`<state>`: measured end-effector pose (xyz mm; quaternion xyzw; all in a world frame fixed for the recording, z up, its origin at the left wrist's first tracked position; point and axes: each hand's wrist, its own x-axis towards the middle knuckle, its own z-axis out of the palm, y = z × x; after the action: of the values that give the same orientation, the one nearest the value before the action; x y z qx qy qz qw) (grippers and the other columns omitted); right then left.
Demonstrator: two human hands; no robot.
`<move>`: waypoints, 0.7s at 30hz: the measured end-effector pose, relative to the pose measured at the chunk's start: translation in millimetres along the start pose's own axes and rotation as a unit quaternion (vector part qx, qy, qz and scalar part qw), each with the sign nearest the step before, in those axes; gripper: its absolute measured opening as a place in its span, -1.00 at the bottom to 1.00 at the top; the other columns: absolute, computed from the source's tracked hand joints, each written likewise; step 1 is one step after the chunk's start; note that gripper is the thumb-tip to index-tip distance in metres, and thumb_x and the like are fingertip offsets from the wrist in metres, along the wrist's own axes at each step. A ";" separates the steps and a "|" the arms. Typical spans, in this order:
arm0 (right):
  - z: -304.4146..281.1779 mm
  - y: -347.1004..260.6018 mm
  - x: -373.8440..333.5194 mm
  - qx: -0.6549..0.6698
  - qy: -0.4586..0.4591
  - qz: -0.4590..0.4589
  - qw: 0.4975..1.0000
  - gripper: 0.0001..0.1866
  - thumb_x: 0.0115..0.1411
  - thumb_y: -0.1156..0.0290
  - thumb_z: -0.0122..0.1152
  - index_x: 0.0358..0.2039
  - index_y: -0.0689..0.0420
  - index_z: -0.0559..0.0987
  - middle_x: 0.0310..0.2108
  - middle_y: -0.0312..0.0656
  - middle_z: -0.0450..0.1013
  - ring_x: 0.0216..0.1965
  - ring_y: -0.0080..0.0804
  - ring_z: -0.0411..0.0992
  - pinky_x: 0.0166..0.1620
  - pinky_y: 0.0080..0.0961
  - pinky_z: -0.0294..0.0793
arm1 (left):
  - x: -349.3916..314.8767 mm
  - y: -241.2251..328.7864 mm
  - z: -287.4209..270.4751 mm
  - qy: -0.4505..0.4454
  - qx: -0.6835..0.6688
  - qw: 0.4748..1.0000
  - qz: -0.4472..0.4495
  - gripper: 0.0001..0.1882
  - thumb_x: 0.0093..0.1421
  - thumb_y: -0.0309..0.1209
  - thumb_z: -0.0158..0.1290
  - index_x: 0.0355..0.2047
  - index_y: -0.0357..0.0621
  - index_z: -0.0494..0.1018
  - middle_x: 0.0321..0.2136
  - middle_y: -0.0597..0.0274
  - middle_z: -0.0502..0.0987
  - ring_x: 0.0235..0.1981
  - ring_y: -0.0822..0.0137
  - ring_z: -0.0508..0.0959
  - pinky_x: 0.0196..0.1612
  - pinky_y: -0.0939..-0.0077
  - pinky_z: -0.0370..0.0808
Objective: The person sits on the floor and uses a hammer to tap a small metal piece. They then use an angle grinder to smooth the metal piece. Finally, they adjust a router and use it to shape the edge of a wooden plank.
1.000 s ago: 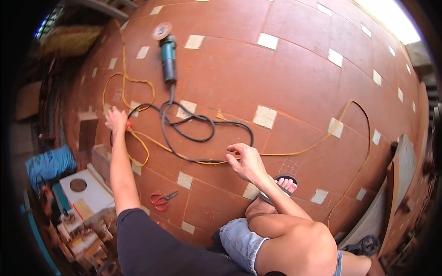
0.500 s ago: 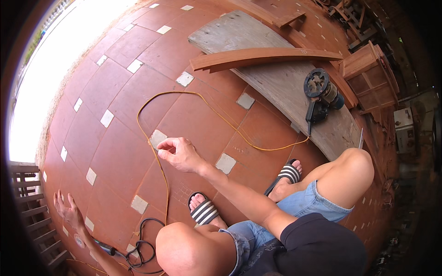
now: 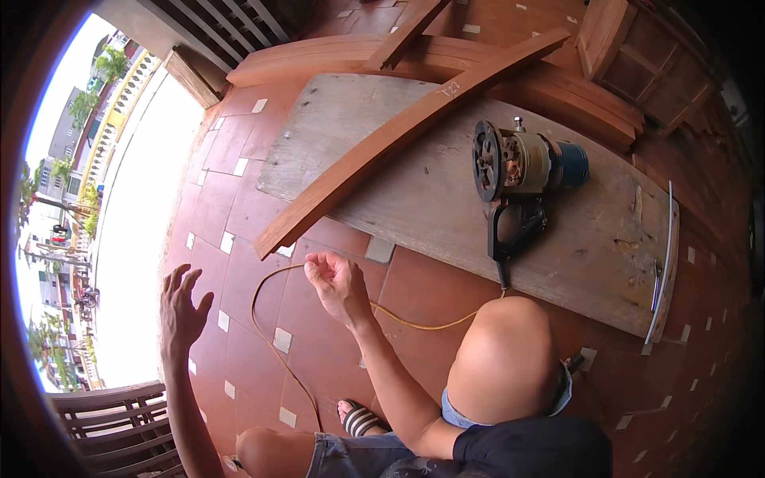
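Note:
My left hand (image 3: 182, 307) is raised on the left, its fingers apart and nothing in it. My right hand (image 3: 339, 288) hangs in the air near the middle, the fingers loosely curled in toward the thumb; I see nothing held there. Just beyond it is the lower end of a long curved wooden piece (image 3: 382, 155), lying slantwise across a grey weathered board (image 3: 414, 199). To the right on that board, a router (image 3: 526, 163) lies on its side, its round black base facing left. A yellow cord (image 3: 422, 325) runs from its black handle behind my right hand.
More curved reddish timbers (image 3: 319, 60) lie along the board's far side, with a short piece (image 3: 406, 36) across them. A panelled wooden frame (image 3: 649, 60) stands far right. A thin pale rod (image 3: 663, 263) lies at the board's right end. Slatted wood (image 3: 119, 422) stands lower left.
The view has turned toward the board, so the router and curved piece appear larger and nearer. My left hand has come up and inward; my right hand's fingers are more closed.

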<state>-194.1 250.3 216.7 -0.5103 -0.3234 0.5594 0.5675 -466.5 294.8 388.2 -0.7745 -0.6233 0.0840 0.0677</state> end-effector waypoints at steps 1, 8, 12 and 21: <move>-15.0 -8.7 3.4 0.008 0.011 0.000 1.000 -0.63 0.42 0.15 0.27 -0.13 0.26 0.70 -0.32 -0.07 0.70 -0.28 -0.30 0.68 -0.16 -0.34 0.65 | 18.1 15.0 -1.2 -0.020 0.001 1.000 0.016 -0.43 0.18 -0.42 0.38 0.20 -0.16 0.53 0.28 0.04 0.47 0.31 -0.02 0.44 0.35 0.03 0.46; -65.9 -40.6 9.4 -0.003 0.108 -0.054 0.993 -0.61 0.46 0.18 0.26 -0.01 0.31 0.66 -0.23 -0.07 0.70 -0.20 -0.36 0.67 -0.07 -0.38 0.66 | 115.9 114.3 19.8 -0.112 -0.020 0.987 0.111 -0.43 0.15 -0.32 0.41 0.16 -0.19 0.57 0.16 0.03 0.57 0.23 0.00 0.52 0.30 0.10 0.47; -87.9 -79.3 15.4 0.009 0.137 -0.102 0.985 -0.66 0.45 0.25 0.28 -0.03 0.31 0.66 -0.23 -0.03 0.70 -0.17 -0.30 0.68 -0.06 -0.37 0.66 | 157.9 145.5 65.5 -0.110 -0.074 0.974 0.183 -0.36 0.17 -0.20 0.40 0.21 -0.19 0.55 0.17 0.02 0.57 0.25 -0.01 0.51 0.31 0.09 0.47; -223.5 -108.3 -0.9 -0.044 0.505 -0.289 0.812 -0.74 0.50 0.35 0.25 -0.01 0.29 0.65 -0.23 -0.11 0.66 -0.18 -0.44 0.60 -0.05 -0.48 0.60 | 314.9 242.7 147.9 -0.054 -0.175 0.950 0.251 -0.05 0.04 0.00 0.46 0.34 -0.23 0.39 0.11 -0.10 0.56 0.20 -0.10 0.53 0.29 0.06 0.48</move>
<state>48.4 216.8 258.5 -0.6286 -0.1482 0.0181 0.7633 -200.9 550.6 178.5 -0.9001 -0.4159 0.0291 -0.1263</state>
